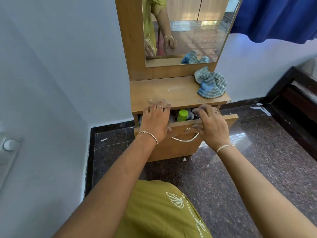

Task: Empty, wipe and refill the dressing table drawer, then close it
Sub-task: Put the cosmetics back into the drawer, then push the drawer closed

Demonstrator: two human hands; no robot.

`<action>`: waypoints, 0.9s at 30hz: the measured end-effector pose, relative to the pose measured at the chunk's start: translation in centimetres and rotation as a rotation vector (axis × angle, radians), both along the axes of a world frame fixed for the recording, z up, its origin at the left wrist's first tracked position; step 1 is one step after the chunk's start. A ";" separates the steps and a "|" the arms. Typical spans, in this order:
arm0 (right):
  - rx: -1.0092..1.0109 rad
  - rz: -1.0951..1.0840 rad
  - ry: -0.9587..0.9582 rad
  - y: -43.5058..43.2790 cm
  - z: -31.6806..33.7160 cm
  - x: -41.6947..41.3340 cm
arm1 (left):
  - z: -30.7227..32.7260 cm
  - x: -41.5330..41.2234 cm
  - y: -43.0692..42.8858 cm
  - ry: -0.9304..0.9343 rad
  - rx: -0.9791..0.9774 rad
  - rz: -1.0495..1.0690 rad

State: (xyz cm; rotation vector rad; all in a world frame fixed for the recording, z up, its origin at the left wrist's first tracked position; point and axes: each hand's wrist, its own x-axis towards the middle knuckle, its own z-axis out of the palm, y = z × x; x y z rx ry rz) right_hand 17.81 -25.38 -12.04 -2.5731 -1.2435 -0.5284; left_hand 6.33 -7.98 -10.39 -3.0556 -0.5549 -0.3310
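Note:
The wooden dressing table's drawer (178,146) stands partly pulled out, with a curved metal handle (185,139) on its front. Inside it I see a lime-green bottle cap (182,115) among other small dark items that I cannot make out. My left hand (155,120) lies over the drawer's left top edge, fingers spread, thumb on the front panel. My right hand (211,125) hovers over the right part of the drawer front, fingers apart, holding nothing. A blue and grey striped cloth (210,83) lies crumpled on the table top (168,93) at the right.
A mirror (185,30) rises behind the table top. A white wall (60,74) is close on the left. Dark speckled floor (240,169) spreads around, with scraps of paper. A dark wooden frame (295,100) and a blue curtain (277,16) are at the right.

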 end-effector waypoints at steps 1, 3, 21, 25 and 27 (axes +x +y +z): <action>-0.013 -0.006 -0.010 0.4 0.2 0.6 | -0.1 0.3 0.5 0.008 0.005 0.008; -0.055 0.006 -0.028 1.2 0.5 1.7 | -0.2 0.7 1.5 0.025 -0.001 0.023; 0.033 0.011 -0.062 5.8 -0.6 3.8 | -0.8 1.7 2.8 -0.122 0.002 0.112; 0.057 -0.014 -0.113 6.1 -1.0 4.1 | -1.0 2.0 2.8 -0.161 0.002 0.109; 0.069 -0.017 -0.136 6.2 -1.2 4.2 | -1.1 2.0 2.9 -0.171 0.007 0.106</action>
